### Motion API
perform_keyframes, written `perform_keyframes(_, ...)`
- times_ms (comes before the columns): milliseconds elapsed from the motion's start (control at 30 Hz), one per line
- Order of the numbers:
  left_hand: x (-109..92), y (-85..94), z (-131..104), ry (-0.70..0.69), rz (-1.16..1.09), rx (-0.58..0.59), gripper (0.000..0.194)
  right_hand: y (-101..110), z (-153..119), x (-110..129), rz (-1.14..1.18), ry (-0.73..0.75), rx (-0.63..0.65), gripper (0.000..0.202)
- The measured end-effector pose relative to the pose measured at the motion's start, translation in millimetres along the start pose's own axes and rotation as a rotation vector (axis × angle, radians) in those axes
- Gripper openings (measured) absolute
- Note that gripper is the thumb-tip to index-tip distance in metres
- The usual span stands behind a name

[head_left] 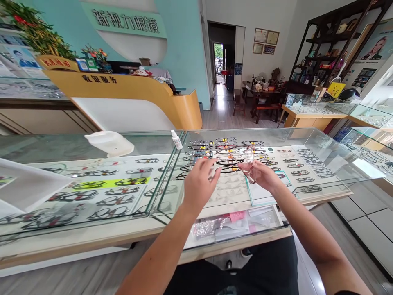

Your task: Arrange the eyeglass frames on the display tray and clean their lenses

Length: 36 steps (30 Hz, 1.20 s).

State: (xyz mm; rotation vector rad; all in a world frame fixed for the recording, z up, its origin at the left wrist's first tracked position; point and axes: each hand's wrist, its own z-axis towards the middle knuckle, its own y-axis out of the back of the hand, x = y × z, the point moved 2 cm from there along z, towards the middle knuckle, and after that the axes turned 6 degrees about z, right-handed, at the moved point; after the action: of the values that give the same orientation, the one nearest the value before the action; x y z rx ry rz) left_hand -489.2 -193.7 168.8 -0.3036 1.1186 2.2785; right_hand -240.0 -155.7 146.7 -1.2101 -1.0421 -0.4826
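Note:
Between the fingers of my right hand (260, 174) is a pair of eyeglasses (252, 176), raised above the glass counter (227, 194). My left hand (201, 180) hovers to its left, fingers curved and apart, with nothing visible in it. Beyond both hands, several dark-framed glasses (225, 141) with small yellow tags lie in rows. A teal-edged white sheet (260, 196) is partly behind my right hand and forearm. My fingers hide some of the frames in the rows.
A small white spray bottle (176, 140) and a translucent white plastic container (110, 143) stand on the left counter. A white box-like object (27, 186) juts in at the left. Below my hands, an open drawer (236, 223) holds plastic bags. More glasses (316, 162) fill the right side.

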Motion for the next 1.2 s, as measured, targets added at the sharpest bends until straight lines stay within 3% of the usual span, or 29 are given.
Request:
perform_keyframes(133,-20.5,-22.1,-13.4,-0.207,-0.013,0.303,0.034,-4.8,-1.7,-2.2,-0.005,-0.014,0.056,0.037)
perform_keyframes(233,-25.5,-31.9,-20.0,-0.26,0.04,0.392,0.031,-8.0,-3.9,-4.7,-0.005,-0.026,0.094,0.04)
perform_keyframes(500,-23.7,-27.8,-23.5,-0.259,0.1,0.293,0.023,-9.9,-8.4,4.3,0.052,0.092,0.032,0.034)
perform_keyframes(633,-21.9,-2.1,-24.8,-0.18,0.063,0.291,0.026,-8.0,-10.2,7.1,0.072,0.081,0.018,0.034)
perform_keyframes(733,6.0,33.4,-22.8,0.044,0.051,0.269,0.032,-4.6,-10.4,10.9,0.098,0.108,-0.008,0.034)
perform_keyframes(833,59.1,66.7,-18.2,0.366,0.183,0.297,0.037,-2.9,-9.4,12.3,0.114,0.122,-0.015,0.034)
perform_keyframes(933,114.4,83.7,-15.5,0.625,0.263,0.411,0.042,-3.3,-8.1,9.6,0.108,0.116,-0.008,0.034)
perform_keyframes(1067,156.3,85.1,-17.4,0.664,0.297,0.449,0.045,-3.5,-6.5,4.8,0.108,0.12,0.01,0.032)
perform_keyframes(1200,159.5,95.0,-32.9,0.593,0.324,0.317,0.038,-1.6,-4.5,2.8,0.138,0.123,0.005,0.035)
